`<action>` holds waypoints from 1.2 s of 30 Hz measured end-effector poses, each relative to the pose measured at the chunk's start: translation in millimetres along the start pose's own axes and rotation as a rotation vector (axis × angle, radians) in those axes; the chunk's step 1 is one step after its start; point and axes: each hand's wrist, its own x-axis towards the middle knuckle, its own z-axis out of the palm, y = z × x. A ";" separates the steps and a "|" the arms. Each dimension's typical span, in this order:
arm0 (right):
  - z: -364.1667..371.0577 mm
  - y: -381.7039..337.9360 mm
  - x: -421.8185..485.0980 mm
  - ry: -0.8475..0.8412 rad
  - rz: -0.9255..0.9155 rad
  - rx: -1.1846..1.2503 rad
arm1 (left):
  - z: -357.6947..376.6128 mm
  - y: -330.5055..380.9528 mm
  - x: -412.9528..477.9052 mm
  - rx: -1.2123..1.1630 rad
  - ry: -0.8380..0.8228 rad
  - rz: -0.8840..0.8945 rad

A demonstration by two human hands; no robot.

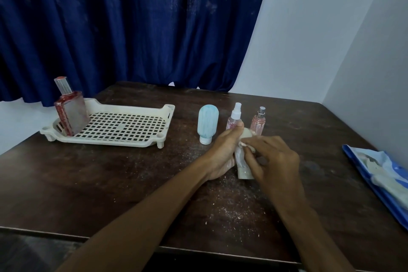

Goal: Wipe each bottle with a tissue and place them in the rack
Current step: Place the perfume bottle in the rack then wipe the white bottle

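Five bottles: one red-trimmed square bottle, one pale blue bottle, one white-capped pink spray bottle, one silver-capped pink bottle, one clear bottle. One white rack on the left. One tissue. One blue packet at the right edge. Two hands, the left hand and the right hand. One counter

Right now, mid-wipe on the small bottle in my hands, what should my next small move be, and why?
Probably draw the tissue down toward the cap: the right hand pinches it near the far end of the small bottle that the left hand grips, and the part nearer the cap is uncovered. The rack has room afterwards.
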 end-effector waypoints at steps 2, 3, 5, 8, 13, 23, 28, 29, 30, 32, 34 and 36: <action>-3.3 3.1 -0.6 0.024 0.045 -0.001 | 0.8 -2.2 1.1 0.009 0.005 -0.010; -3.9 4.3 0.2 0.040 0.075 0.005 | 1.0 -3.1 1.3 0.017 0.005 -0.010; -3.7 4.7 2.7 0.045 0.091 0.025 | 0.3 -4.2 2.0 0.032 -0.005 0.003; -3.6 2.4 2.0 0.011 0.061 0.051 | -1.5 -4.0 3.7 0.051 0.022 0.025; -13.9 3.4 3.6 0.103 0.458 0.333 | -2.2 -3.4 5.9 0.033 0.057 0.084; -18.9 4.4 -3.3 0.087 0.517 0.353 | -1.0 -3.3 5.5 -0.010 0.054 0.089; -12.2 4.0 -6.1 0.054 0.366 0.252 | -1.2 -4.6 6.2 0.006 0.056 0.082; -11.4 4.1 -6.4 0.051 0.351 0.235 | -1.3 -4.9 6.2 0.007 0.050 0.081; -10.6 4.2 -6.5 0.048 0.342 0.223 | -1.8 -5.1 6.3 0.008 0.043 0.081; -9.7 4.4 -6.9 0.037 0.330 0.202 | -2.8 -5.8 6.6 0.015 0.039 0.077; -9.0 4.8 -7.1 0.028 0.323 0.189 | -2.9 -6.1 6.7 0.026 0.034 0.074; -8.4 5.0 -6.8 0.029 0.315 0.192 | -2.0 -6.3 6.4 0.045 0.009 0.087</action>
